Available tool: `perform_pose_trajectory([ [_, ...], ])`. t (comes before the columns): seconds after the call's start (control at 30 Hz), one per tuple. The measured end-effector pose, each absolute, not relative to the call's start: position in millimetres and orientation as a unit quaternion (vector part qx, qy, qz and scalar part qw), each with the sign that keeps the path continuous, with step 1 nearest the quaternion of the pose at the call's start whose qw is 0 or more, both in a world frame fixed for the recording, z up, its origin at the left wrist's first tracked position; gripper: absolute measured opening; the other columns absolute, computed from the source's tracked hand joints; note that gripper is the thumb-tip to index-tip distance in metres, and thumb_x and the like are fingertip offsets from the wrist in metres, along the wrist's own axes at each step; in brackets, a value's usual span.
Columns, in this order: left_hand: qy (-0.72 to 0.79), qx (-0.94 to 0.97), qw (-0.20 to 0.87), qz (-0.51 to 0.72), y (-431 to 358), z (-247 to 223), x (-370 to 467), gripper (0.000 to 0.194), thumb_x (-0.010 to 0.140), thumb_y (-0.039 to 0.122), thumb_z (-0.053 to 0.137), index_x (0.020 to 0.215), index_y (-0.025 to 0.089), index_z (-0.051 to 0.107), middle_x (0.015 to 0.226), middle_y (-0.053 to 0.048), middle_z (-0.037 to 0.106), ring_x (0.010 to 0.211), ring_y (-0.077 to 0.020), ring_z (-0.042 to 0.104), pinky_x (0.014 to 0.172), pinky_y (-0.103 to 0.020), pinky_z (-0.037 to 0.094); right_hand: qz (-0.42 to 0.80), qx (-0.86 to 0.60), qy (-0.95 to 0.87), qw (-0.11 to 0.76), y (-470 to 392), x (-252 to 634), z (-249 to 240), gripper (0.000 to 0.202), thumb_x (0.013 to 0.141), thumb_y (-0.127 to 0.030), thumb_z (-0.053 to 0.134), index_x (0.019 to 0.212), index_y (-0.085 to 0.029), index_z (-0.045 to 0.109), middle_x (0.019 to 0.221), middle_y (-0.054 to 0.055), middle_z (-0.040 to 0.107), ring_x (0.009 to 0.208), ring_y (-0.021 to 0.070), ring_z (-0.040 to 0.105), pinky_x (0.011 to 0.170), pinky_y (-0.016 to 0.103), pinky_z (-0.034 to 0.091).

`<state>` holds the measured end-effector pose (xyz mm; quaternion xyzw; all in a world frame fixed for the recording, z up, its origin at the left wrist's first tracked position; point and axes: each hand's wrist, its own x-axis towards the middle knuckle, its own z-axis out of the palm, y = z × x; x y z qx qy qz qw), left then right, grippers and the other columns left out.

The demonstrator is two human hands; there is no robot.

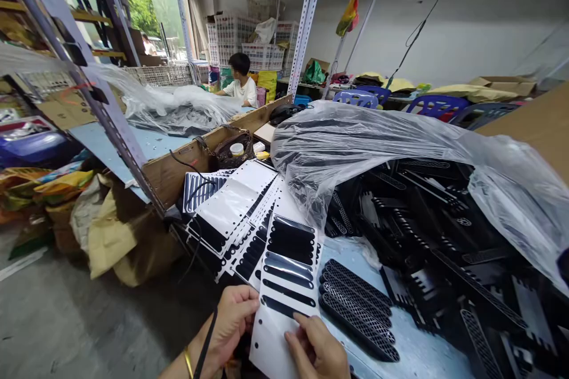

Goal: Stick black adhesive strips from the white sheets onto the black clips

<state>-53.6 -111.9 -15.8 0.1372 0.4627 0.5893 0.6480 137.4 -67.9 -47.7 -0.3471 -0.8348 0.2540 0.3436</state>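
A white backing sheet [278, 340] with black rounded strips stuck across it lies at the bottom centre. My left hand [233, 314] pinches its left edge between thumb and fingers. On the sheet's lower right is my right hand [317, 346], thumb and index finger near the right end of the lowest black strip [282, 307]. Whether those fingers grip the strip is too small to tell. More sheets with black strips [240, 207] are piled behind. To the right, several black pieces with a mesh pattern [355, 308] lie side by side on the light blue table [418, 343].
Black toothed parts [427, 231] are heaped at the right, partly under clear plastic [377, 136]. A wooden board [178, 180] and metal post [115, 112] border the left. A brown bag [226, 151] lies behind the sheets. Another person [242, 83] sits farther back.
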Motion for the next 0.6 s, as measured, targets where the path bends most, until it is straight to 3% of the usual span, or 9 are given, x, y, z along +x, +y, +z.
perform_pose_trajectory([
  [0.2,0.455,0.190,0.630,0.600,-105.9,-6.6,-46.5,0.025,0.061,0.032,0.078,0.061,0.012,0.063,0.055,0.001,0.055,0.053,-0.0105,0.047,0.055,-0.022,0.035,0.285,-0.340,-0.807,0.391,-65.2,105.3,-42.7,0.025,0.091,-0.035,0.061,0.107,-0.017,0.068,0.070,0.003,0.063,0.056,0.0150,0.063,0.051,0.023,0.054],
  [0.4,0.456,0.237,0.628,0.584,-96.7,1.9,-42.4,0.016,0.064,0.025,0.070,0.059,0.011,0.064,0.055,0.000,0.055,0.055,-0.0105,0.045,0.056,-0.021,0.033,0.333,-0.327,-0.798,0.383,-50.4,92.2,-25.5,0.019,0.091,-0.032,0.059,0.088,-0.020,0.073,0.065,0.001,0.066,0.055,0.0141,0.064,0.053,0.020,0.053],
  [0.5,0.471,0.247,0.621,0.576,-94.9,-6.8,-45.6,0.020,0.066,0.030,0.071,0.063,0.010,0.067,0.057,-0.001,0.058,0.055,-0.0114,0.047,0.057,-0.022,0.035,0.397,-0.357,-0.762,0.367,-44.8,94.9,-21.1,0.034,0.093,-0.043,0.055,0.076,-0.020,0.073,0.060,0.003,0.067,0.051,0.0150,0.065,0.049,0.020,0.053],
  [0.6,0.540,0.247,0.564,0.574,-96.2,-25.9,-57.9,0.022,0.066,0.032,0.071,0.062,0.012,0.065,0.054,0.001,0.056,0.052,-0.0103,0.045,0.054,-0.021,0.032,0.466,-0.419,-0.686,0.369,-41.8,123.9,-11.3,0.041,0.090,-0.054,0.057,0.078,-0.019,0.074,0.062,0.005,0.069,0.051,0.0172,0.067,0.048,0.022,0.055],
])
